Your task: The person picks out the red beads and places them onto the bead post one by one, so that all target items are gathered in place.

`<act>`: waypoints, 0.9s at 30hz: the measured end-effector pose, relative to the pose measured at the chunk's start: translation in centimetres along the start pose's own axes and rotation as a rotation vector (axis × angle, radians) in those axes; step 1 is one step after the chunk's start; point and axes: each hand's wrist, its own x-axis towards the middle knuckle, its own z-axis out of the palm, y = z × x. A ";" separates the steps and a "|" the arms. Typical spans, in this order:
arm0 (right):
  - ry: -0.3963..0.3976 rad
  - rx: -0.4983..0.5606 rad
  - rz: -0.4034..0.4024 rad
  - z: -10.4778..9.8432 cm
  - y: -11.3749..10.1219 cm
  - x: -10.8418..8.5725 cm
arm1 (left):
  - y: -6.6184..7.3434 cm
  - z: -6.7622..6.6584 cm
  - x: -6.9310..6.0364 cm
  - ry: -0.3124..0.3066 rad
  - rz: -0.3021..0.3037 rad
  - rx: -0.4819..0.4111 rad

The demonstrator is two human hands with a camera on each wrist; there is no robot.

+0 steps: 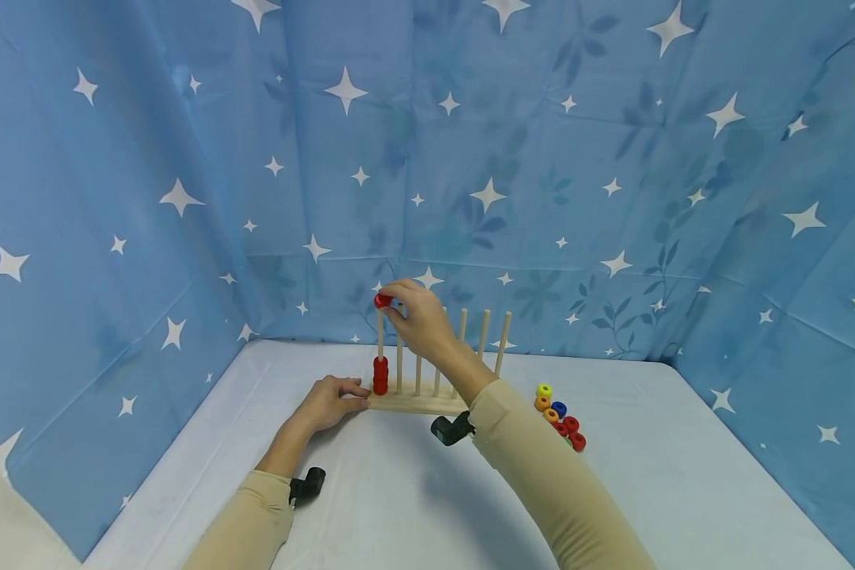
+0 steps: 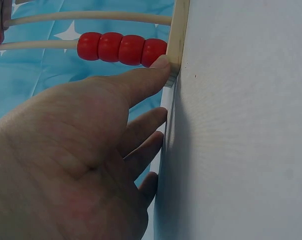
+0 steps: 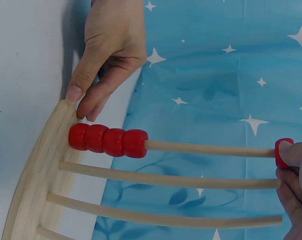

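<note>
A wooden peg rack (image 1: 413, 405) stands on the table, with several upright pegs on its base. Several red beads (image 3: 107, 139) are stacked low on its leftmost peg (image 3: 210, 148). At that peg's tip, my right hand (image 1: 422, 321) pinches another red bead (image 3: 283, 153) between thumb and fingers; the peg's end meets the bead. My left hand (image 1: 331, 404) rests by the left end of the base, thumb tip touching its corner, the other fingers loosely extended beside it, as the left wrist view shows.
To the right of the rack lies a cluster of loose beads: a yellow bead (image 1: 545, 391), orange beads (image 1: 542, 404), a blue bead (image 1: 559, 408), red beads (image 1: 577, 442) and a partly hidden green one. A blue star-patterned curtain (image 1: 427, 158) encloses the white table (image 1: 370, 491).
</note>
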 end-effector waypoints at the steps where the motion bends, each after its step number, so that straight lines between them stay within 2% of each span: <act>1: -0.002 0.000 0.003 0.0 0.0 0.0 | 0.0 0.0 0.0 0.000 0.000 0.002; 19: -0.025 -0.040 0.049 0.6 0.0 0.3 | 0.1 -0.1 0.0 -0.009 0.003 -0.003; 23: -0.025 -0.031 0.042 0.6 0.2 0.2 | 0.1 -0.1 0.0 -0.008 -0.003 -0.002; 27: 0.016 -0.023 0.010 0.2 0.2 0.0 | 0.0 0.0 0.0 -0.007 -0.009 0.003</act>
